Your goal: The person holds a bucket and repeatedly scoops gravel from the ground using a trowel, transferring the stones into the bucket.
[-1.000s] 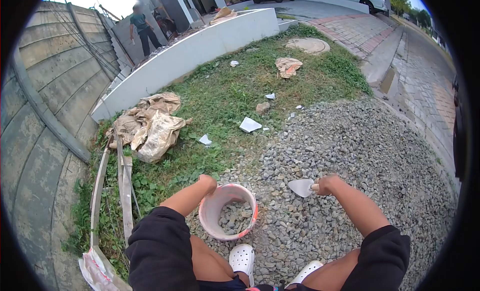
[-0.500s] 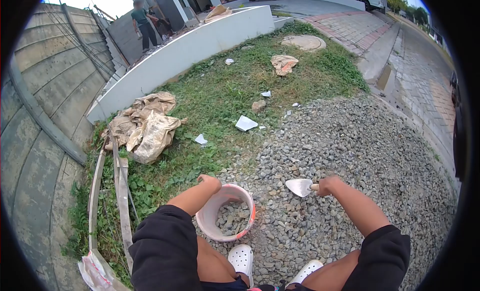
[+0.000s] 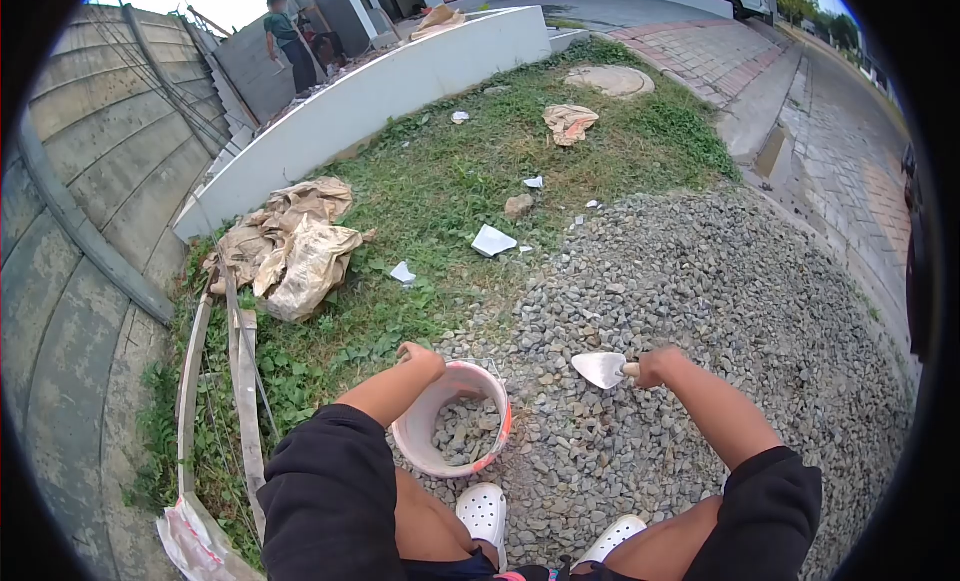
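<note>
My right hand (image 3: 660, 367) is wrapped round the handle of a trowel (image 3: 599, 369), whose pale, pointed blade lies flat over the gravel (image 3: 640, 451) and points left. My left hand (image 3: 424, 360) is at the far left rim of a whitish bucket (image 3: 402, 433) with orange marks, its fingers curled and partly hidden. Some grey stones (image 3: 466, 431) lie in the bottom of the bucket. The bucket stands at the left edge of the gravel, close in front of my left shoe (image 3: 482, 511).
Crumpled brown sacks (image 3: 305, 256) lie on the grass at left, near long wooden strips (image 3: 243, 401) beside a concrete wall (image 3: 80, 241). White broken pieces (image 3: 493, 241) dot the grass. A low white wall (image 3: 400, 96) runs behind, with a person (image 3: 285, 41) beyond it.
My left hand has shifted slightly at the bucket rim. The trowel and my right hand are nearly still. Beyond the low wall, the person has changed posture slightly.
</note>
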The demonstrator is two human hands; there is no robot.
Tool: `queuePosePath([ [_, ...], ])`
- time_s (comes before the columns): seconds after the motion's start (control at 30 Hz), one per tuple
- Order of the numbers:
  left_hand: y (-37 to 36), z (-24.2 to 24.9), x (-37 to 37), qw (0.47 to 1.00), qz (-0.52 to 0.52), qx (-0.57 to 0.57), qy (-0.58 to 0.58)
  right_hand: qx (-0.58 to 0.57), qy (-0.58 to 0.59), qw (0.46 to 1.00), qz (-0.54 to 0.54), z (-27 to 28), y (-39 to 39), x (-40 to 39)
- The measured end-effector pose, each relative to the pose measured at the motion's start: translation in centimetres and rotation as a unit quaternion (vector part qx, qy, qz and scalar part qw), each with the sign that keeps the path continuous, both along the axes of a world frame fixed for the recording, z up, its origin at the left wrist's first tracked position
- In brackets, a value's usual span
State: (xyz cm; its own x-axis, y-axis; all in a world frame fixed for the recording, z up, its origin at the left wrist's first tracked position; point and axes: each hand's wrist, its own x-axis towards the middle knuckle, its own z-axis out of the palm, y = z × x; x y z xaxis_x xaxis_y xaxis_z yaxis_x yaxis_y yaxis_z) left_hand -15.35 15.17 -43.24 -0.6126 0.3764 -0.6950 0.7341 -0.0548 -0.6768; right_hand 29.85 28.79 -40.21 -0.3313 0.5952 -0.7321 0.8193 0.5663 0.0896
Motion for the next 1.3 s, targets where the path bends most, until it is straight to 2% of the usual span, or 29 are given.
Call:
queuePosePath([
  [0.1, -0.1, 0.7, 0.4, 1.0, -0.005, 0.022, -0.009, 0.0, 0.001, 1.0, -0.004, 0.7, -0.4, 0.0],
  [0.6, 0.1, 0.6, 0.8, 0.999, -0.006, -0.034, 0.024, -0.004, -0.011, 1.0, 0.003, 1.1, -0.5, 0.1],
  [0.9, 0.4, 0.0, 0.1, 1.0, -0.002, -0.016, -0.004, 0.025, 0.018, 0.999, 0.017, -1.0, 0.1, 0.5],
  [0.97, 0.2, -0.3, -0.2, 0.998, 0.012, 0.05, -0.03, 0.021, 0.016, 1.0, 0.016, -1.1, 0.2, 0.5],
  [1.07, 0.0, 0.6, 0.5, 0.999, 0.007, 0.046, -0.025, 0.02, 0.013, 1.0, 0.019, -1.2, 0.2, 0.5],
  [1.3, 0.2, -0.7, -0.5, 0.999, 0.004, 0.044, -0.018, 0.025, 0.011, 0.999, 0.021, -1.1, 0.1, 0.4],
])
